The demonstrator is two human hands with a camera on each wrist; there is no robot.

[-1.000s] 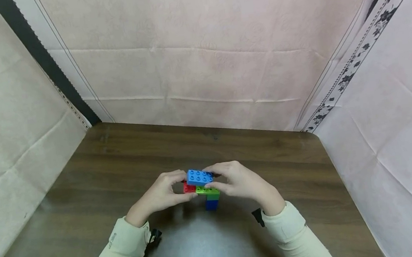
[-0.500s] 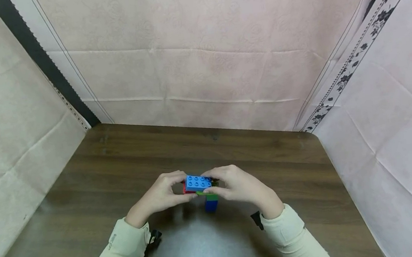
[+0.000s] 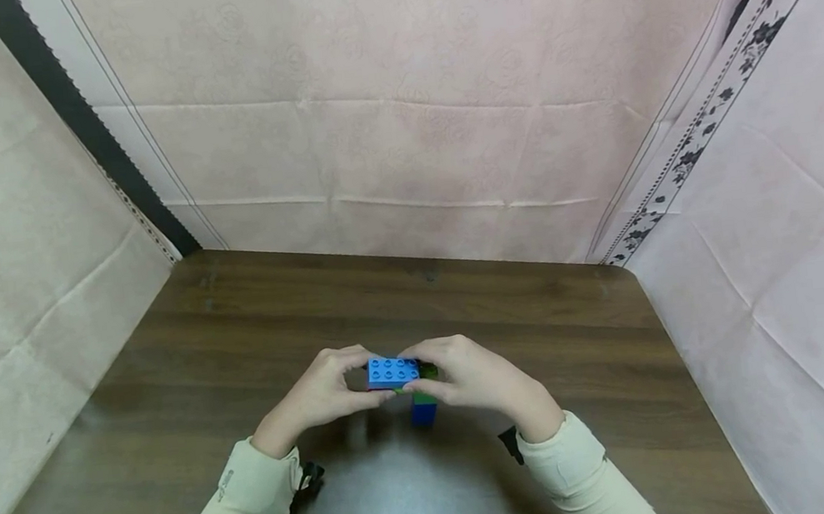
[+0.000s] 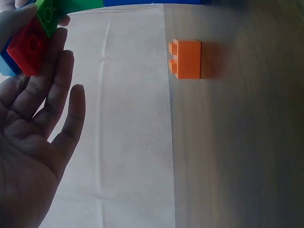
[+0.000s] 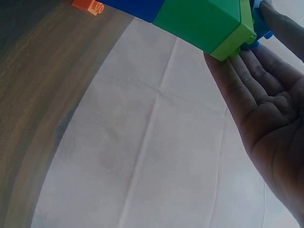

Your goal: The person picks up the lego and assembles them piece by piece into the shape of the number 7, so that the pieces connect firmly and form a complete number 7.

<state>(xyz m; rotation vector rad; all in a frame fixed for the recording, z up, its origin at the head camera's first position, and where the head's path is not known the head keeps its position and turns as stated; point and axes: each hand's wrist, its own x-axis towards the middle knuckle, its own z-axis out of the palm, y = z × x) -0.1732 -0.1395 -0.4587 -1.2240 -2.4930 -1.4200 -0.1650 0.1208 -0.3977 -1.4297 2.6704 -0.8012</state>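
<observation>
In the head view, my left hand (image 3: 326, 390) pinches the left end of the brick build between thumb and fingers. A red brick (image 4: 29, 45) sits in that grip, as the left wrist view shows. My right hand (image 3: 473, 378) holds the light blue eight-stud brick (image 3: 392, 371) between thumb and fingers, low over the red and light green bricks. The light green brick (image 5: 237, 38) tops a column of a green brick (image 5: 199, 21) and a dark blue brick (image 3: 423, 412). Whether the light blue brick is fully seated cannot be seen.
An orange brick (image 4: 189, 59) stands apart on the dark wooden table (image 3: 240, 342), hidden from the head view. Pale cloth walls (image 3: 383, 126) enclose the table at the back and both sides.
The light blue brick has come down and slightly left with my right hand, covering most of the red and light green bricks. My left hand has barely moved.
</observation>
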